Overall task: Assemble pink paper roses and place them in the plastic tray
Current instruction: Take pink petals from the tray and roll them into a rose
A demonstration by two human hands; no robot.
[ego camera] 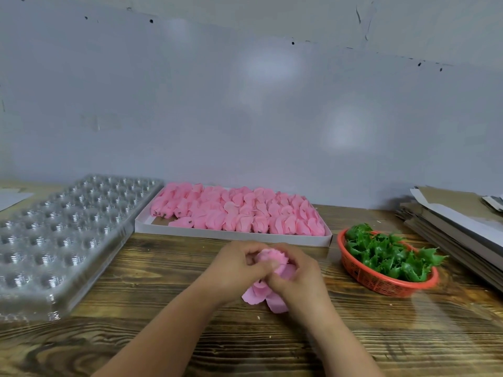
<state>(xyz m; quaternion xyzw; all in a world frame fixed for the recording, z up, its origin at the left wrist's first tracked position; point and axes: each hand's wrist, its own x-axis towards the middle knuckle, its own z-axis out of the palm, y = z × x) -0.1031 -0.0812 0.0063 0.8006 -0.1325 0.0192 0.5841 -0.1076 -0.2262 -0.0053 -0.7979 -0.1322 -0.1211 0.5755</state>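
Item: one pink paper rose [269,270], part-assembled, held over the wooden table [163,308] near its middle. My left hand [239,263] pinched the upper petals; my right hand [299,273] gripped the lower part, loose petals hanging below (both hands' fingers curled round the paper). Clear plastic tray [62,232], to my left. White box [231,234] of pink petals [239,210], beyond my hands. Red basket [381,281] of green leaves [386,254], to my right.

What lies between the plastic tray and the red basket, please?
In the head view, the white box of pink petals, and nearer, both hands holding a rose.
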